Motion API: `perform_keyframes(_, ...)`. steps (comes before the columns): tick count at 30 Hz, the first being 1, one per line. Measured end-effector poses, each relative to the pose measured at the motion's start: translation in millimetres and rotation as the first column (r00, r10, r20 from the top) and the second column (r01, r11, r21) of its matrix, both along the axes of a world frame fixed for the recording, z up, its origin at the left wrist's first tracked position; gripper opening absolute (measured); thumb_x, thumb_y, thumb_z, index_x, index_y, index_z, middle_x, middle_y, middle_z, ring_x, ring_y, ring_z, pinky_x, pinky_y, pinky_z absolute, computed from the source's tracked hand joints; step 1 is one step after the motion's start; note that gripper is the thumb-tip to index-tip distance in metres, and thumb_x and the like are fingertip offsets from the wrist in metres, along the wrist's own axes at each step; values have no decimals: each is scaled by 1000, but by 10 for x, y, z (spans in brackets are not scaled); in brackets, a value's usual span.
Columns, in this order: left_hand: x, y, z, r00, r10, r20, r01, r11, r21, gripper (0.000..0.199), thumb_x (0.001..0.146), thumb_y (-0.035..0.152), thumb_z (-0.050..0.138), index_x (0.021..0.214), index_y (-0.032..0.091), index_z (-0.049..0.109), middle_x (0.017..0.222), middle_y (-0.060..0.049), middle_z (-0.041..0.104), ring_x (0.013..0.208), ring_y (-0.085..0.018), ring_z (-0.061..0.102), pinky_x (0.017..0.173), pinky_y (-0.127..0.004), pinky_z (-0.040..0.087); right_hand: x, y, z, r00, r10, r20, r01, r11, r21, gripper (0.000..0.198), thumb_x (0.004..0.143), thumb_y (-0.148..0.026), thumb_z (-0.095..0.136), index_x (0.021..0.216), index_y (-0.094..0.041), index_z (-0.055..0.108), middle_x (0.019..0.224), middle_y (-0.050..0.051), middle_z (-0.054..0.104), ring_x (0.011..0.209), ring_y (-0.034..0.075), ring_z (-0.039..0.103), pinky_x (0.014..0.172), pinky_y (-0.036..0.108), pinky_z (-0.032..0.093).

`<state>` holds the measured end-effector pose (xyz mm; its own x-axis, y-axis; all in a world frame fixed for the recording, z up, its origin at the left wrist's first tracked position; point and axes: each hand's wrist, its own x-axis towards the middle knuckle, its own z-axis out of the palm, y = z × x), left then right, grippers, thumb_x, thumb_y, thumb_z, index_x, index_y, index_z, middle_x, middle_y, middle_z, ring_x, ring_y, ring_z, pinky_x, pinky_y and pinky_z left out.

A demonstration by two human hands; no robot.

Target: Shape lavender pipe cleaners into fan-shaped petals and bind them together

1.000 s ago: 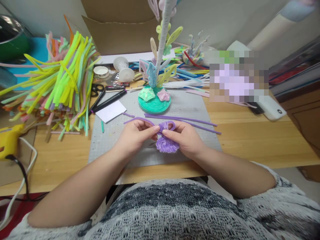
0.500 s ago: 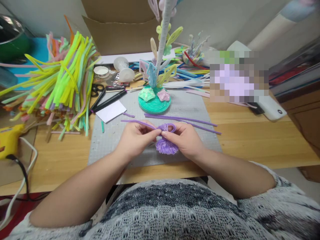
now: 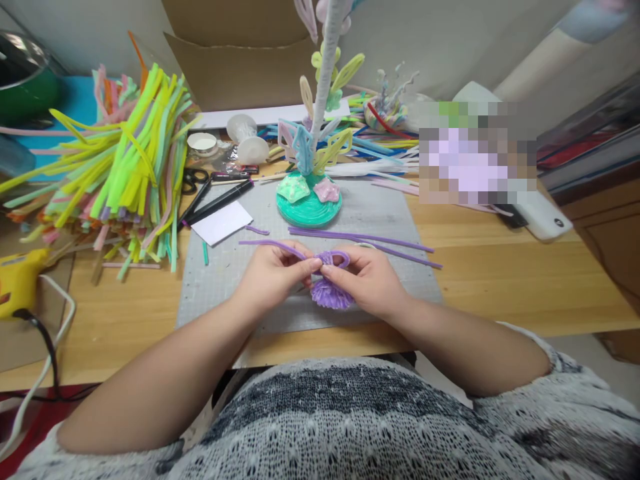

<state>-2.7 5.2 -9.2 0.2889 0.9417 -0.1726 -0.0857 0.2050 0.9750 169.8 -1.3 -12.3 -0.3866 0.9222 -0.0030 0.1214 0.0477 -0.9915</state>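
Over the grey cutting mat [image 3: 280,313], both hands hold a purple piece made of bent pipe cleaners [image 3: 332,295], with a fluted lower part and a loop at its upper right. My left hand [image 3: 273,277] is closed, thumb and index finger pinching a purple pipe cleaner [image 3: 260,243] whose free end sticks out to the left. My right hand [image 3: 375,280] grips the piece from the right, thumb across its middle; its other fingers are partly hidden. Loose purple pipe cleaners [image 3: 360,235] lie just beyond my hands.
Behind the hands stands a pipe-cleaner tree on a round green base [image 3: 310,212]. At left are a big pipe-cleaner bundle [image 3: 135,153], white card [image 3: 223,223], black marker [image 3: 220,203], scissors [image 3: 194,179] and a yellow glue gun [image 3: 23,283]. A white device [image 3: 543,217] lies right.
My left hand's pinch has shifted slightly left, and the pipe cleaner's free end moved a little left with it. My right hand stays nearly in place on the purple piece.
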Motion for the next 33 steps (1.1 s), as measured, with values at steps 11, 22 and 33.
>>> perform_keyframes(11,21,1,4,1000,10,-4,-10,999,-43,23,70,32,75,74,13,63,52,1,60,46,-10,54,47,-22,45,-48,24,14,993,11,-119,-24,993,-112,17,81,-31,64,73,-17,68,68,0,69,64,11,62,66,26,52)
perform_keyframes(22,22,-35,-48,998,59,-31,-59,998,18,21,68,28,75,64,14,59,57,2,55,43,-7,48,41,-20,36,-53,-9,-38,999,-31,-38,23,981,-191,22,74,-35,71,68,-15,65,59,-3,58,54,8,48,52,22,38)
perform_keyframes(33,-53,38,30,989,140,45,-142,989,31,23,71,32,77,78,15,63,56,3,58,49,-9,52,47,-21,45,-20,65,-50,939,-124,-321,-57,864,-501,25,66,-35,80,75,-15,67,63,-3,63,52,6,53,50,19,43)
